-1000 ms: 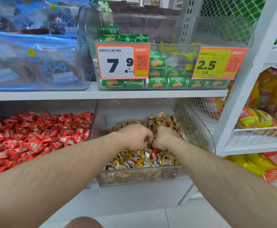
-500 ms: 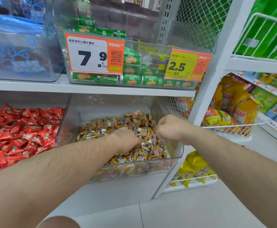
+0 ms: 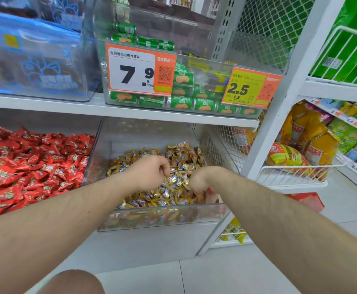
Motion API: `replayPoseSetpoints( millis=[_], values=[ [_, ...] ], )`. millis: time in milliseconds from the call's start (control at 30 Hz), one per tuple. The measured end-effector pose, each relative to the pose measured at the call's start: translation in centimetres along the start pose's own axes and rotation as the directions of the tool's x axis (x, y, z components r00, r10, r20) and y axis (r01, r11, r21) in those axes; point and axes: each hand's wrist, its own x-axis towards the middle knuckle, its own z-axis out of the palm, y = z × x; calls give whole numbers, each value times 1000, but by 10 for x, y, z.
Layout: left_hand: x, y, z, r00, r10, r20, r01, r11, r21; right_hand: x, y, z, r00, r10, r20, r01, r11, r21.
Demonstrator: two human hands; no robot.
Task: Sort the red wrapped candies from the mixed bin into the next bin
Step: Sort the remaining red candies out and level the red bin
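A red wrapped candy (image 3: 210, 190) shows under my right hand (image 3: 203, 181), near the right front corner of the mixed bin (image 3: 162, 217); my fingers are curled down around it, though I cannot tell how firmly they grasp it. My left hand (image 3: 152, 171) sits just beside, to the left, fingers bent down into the gold wrapped candies (image 3: 173, 166); whether it pinches one I cannot tell. The bin is clear plastic, and the gold pile fills its right and near parts.

Immediately left stands the next bin (image 3: 91, 158), heaped with red candies (image 3: 35, 164). Both bins rest on the lower level of a white shelf (image 3: 131, 112) in a shop, with pale floor tiles (image 3: 226, 272) below.

On the shelf above, a clear bin of green biscuit packs (image 3: 181, 102) carries an orange price tag (image 3: 140, 70) reading "7.9", "500g", with a QR code, and a second tag (image 3: 250, 89) reading "2.5" and "2.9". Far left sits a bin with blue packaging (image 3: 33, 56). To the right, white wire baskets (image 3: 296, 172) hold yellow snack bags (image 3: 287, 157).
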Motion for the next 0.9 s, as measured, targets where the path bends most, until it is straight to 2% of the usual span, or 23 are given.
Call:
replayPoseSetpoints(
  millis=[33,100,167,200,233,267,300,333,433,533,600,633,733,800,900],
  values=[
    [-3,0,-2,1000,-11,-8,11,1000,-3,1,-2,0,998,-9,54,3,994,110],
    [-4,-1,-4,997,-41,-61,40,999,-17,4,-6,-5,998,-63,15,53,923,380],
    [0,-2,-5,993,-63,-103,60,998,-32,5,-3,-17,991,-97,-96,129,895,427],
    [2,-2,-4,994,-50,-95,48,999,-21,2,-1,-23,975,-107,-196,162,942,294],
    [5,-1,-2,998,-23,-59,23,1000,5,1,1,-27,941,-152,-303,174,984,46],
    [9,1,2,1000,13,1,-13,999,37,-1,5,-29,909,-209,-361,136,967,-216],
    [12,4,7,996,52,73,-58,995,77,0,9,-29,904,-246,-349,99,916,-390],
    [16,7,13,986,87,144,-105,987,121,0,12,-27,934,-229,-276,60,859,-509],
    [27,13,31,922,173,346,-259,941,219,2,17,-11,994,-97,-56,24,677,-736],
    [28,17,41,801,211,561,-433,851,298,10,21,1,997,-64,-37,13,647,-763],
    [26,20,40,731,171,660,-473,825,310,16,21,9,997,-71,-38,19,666,-746],
    [26,21,38,721,145,678,-474,817,329,18,21,12,996,-79,-34,27,667,-745],
    [27,20,24,764,43,644,-425,784,452,17,23,12,996,-90,-29,40,677,-735],
    [26,18,12,785,-19,620,-362,798,482,9,23,3,995,-94,-32,39,664,-747],
    [21,23,-4,843,4,538,-277,860,428,-11,21,-27,969,-210,-130,93,796,-598]
  ],
)
